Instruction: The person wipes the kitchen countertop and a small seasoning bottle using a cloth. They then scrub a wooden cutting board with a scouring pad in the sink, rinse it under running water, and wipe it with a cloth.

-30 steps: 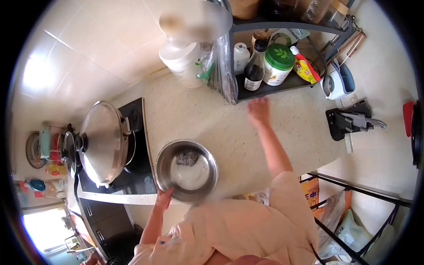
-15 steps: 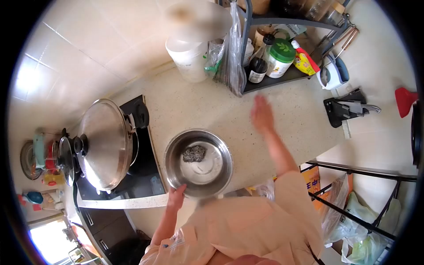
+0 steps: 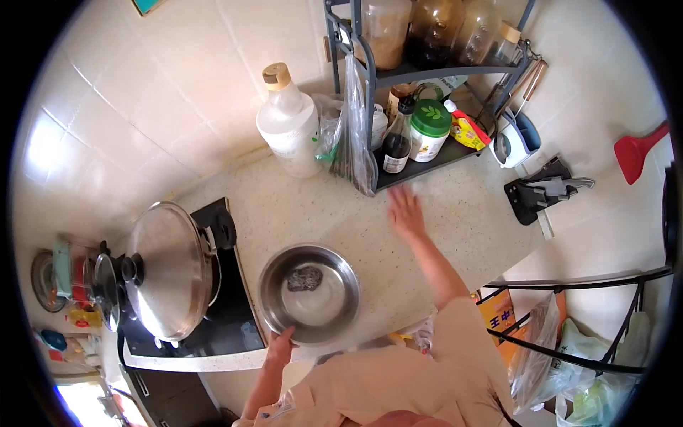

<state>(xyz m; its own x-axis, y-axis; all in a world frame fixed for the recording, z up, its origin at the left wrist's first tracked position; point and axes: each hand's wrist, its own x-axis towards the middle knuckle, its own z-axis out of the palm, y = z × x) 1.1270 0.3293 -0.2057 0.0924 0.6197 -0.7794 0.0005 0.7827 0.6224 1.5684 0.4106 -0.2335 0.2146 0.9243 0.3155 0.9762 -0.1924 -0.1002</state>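
My left hand grips the near-left rim of a stainless steel bowl, thumb over the edge. Inside the bowl lies a dark grey, mesh-like clump, probably a steel wool scrubber. Stretched out over the counter, my right hand has its fingers apart and slightly blurred, with nothing seen in it. Its fingertips come close to the front of the rack's lower shelf, below a dark sauce bottle and a green-lidded jar. Whether the palm touches the counter I cannot tell.
A large lidded steel pot stands on the black cooktop at left. Behind the counter are a white jug, a hanging plastic bag and a dark rack. A knife holder is at right.
The head view has tilted up, so the counter and bowl sit lower in it. My right hand stays stretched out near the rack, fingers now more spread. My left hand keeps the bowl's rim.
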